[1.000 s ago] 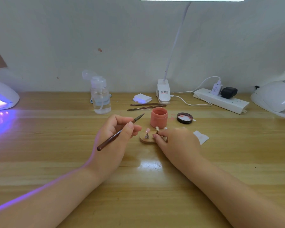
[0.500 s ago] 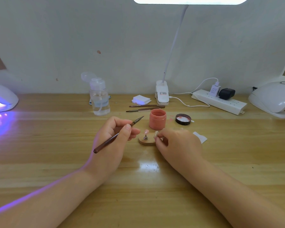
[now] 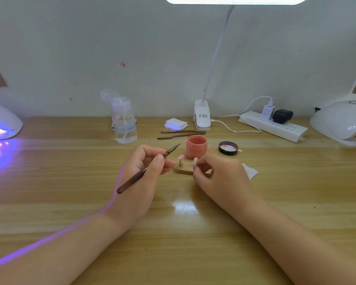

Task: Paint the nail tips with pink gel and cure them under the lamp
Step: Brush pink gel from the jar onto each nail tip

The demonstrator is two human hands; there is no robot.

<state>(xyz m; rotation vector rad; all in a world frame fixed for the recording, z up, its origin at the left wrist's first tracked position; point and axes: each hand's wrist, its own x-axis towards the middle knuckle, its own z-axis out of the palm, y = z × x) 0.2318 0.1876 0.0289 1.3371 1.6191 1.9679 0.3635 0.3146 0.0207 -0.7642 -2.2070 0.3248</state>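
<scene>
Nail tips sit at the centre of the frame: we pinch a pale tip (image 3: 195, 161) between the curled fingers of our right hand (image 3: 220, 177), just above a small wooden stand (image 3: 183, 170). A pink tip (image 3: 180, 157) stands on a metal peg at the left of that stand. Our left hand (image 3: 140, 177) grips a brown brush (image 3: 146, 169) between thumb and fingers, bristles pointing up and right toward the open pink gel jar (image 3: 196, 147) just behind the stand. The jar's black lid (image 3: 228, 148) lies to its right, inside up. At the left edge of the frame a white lamp (image 3: 2, 124) glows violet onto the table (image 3: 70, 182). Another white lamp (image 3: 341, 122) sits at the right edge. Two spare brushes (image 3: 181, 134) lie behind the jar.
</scene>
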